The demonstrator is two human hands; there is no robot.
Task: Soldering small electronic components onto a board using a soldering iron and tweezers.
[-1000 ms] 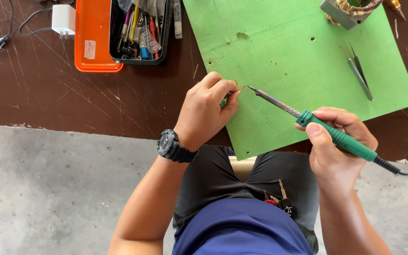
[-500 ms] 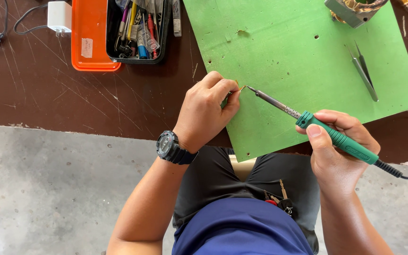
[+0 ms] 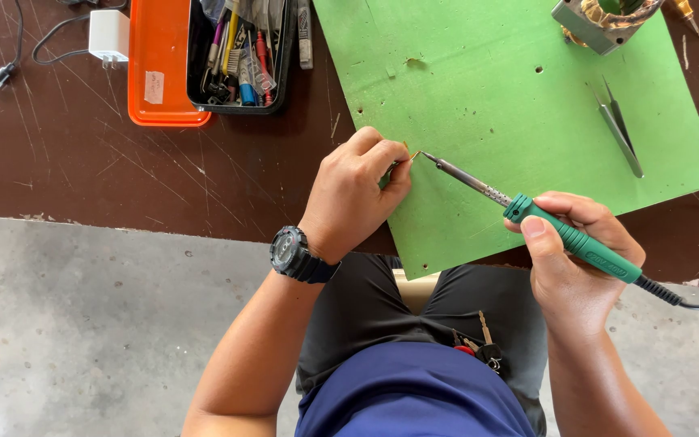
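Note:
My left hand rests at the left edge of a green mat and pinches a small part between thumb and fingers; the part is mostly hidden. My right hand grips a green-handled soldering iron. Its metal tip points left and touches the small part at my left fingertips. A black watch sits on my left wrist.
An orange tray and a black box of tools stand at the back left on the dark brown table. A white charger lies beside them. Tweezers lie on the mat's right. A metal stand sits at the top right.
Both hands keep their hold. The iron's tip has moved slightly closer to my left fingertips and the view has shifted a little.

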